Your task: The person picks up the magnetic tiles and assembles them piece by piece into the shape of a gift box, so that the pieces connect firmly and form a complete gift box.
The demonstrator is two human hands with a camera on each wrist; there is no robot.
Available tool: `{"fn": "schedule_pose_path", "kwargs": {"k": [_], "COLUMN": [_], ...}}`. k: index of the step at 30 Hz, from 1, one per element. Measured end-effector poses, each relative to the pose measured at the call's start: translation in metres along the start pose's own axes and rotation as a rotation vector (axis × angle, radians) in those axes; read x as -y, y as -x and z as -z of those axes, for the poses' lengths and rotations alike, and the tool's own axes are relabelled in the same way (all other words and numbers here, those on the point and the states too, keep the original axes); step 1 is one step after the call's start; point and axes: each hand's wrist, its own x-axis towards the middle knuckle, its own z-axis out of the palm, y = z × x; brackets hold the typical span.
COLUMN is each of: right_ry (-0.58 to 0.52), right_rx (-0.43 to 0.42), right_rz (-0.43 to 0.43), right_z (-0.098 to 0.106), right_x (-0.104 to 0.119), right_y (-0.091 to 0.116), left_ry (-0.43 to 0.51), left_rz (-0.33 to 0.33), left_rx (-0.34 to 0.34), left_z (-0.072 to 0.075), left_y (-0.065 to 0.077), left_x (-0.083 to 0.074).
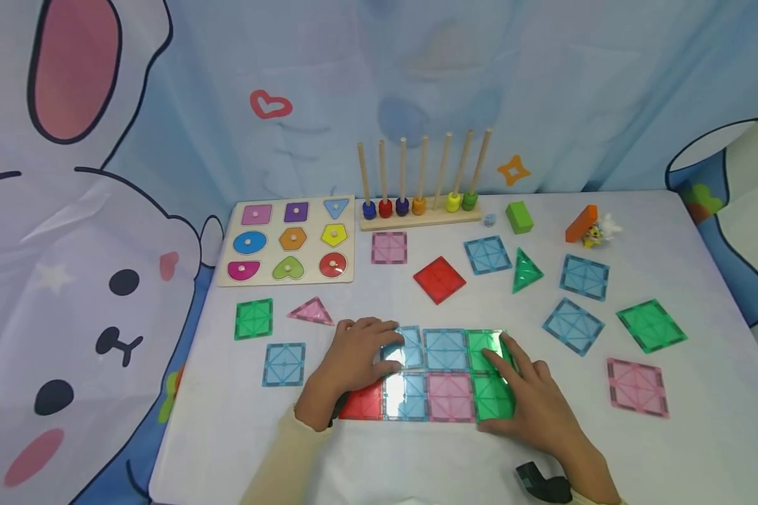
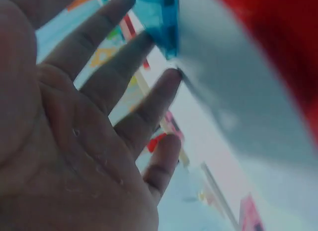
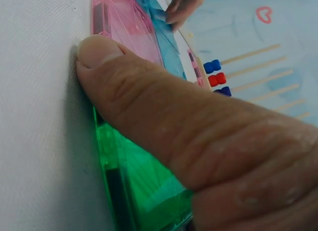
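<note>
Flat see-through square tiles lie edge to edge in two rows. At the back row's left end my left hand point(image 1: 353, 354) touches a light-blue tile point(image 1: 410, 356); its fingers look straight and spread in the left wrist view. Beside it are another light-blue tile point(image 1: 444, 349) and a green tile point(image 1: 477, 341). The front row has a red tile point(image 1: 362, 403), a light-blue tile point(image 1: 406, 401), a pink tile point(image 1: 449, 398) and a green tile point(image 1: 492, 400). My right hand point(image 1: 539, 410) spans both green tiles, its thumb point(image 3: 134, 92) along the front edge.
Loose tiles lie around, including a red square point(image 1: 440, 280), a green triangle point(image 1: 526, 271) and a pink triangle point(image 1: 312, 311). Behind are a shape puzzle board point(image 1: 271, 275), a peg stand with beads point(image 1: 416, 221), a green block point(image 1: 519, 217) and an orange block point(image 1: 581, 224).
</note>
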Motion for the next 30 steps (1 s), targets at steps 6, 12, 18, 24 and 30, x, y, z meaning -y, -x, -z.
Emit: {"fn": "schedule_pose_path", "kwargs": {"k": [6,12,18,24,30], "right_ry": [0.01,-0.008,-0.003,-0.004,-0.011], "right_rx": [0.002,0.008,-0.016,-0.02,-0.016], "right_rz": [-0.006,-0.007,0.003,-0.001,-0.005], "right_z": [-0.002,-0.001,-0.001,-0.002,-0.003], "right_x": [0.001,0.002,-0.002,-0.004,-0.003], "right_y": [-0.001,-0.002,-0.002,-0.003,-0.003], "left_ry": [0.122,0.152,0.171,0.172,0.145], "left_rz": [0.046,0.42,0.606,0.537,0.445], "left_rx": [0.021,-0.037,0.03,-0.036,-0.031], "left_z": [-0.001,0.03,0.034,0.027,0.02], "left_y": [0.023,0.08,0.121,0.118,0.097], "left_x": [0.005,0.058,0.09,0.092,0.08]}}
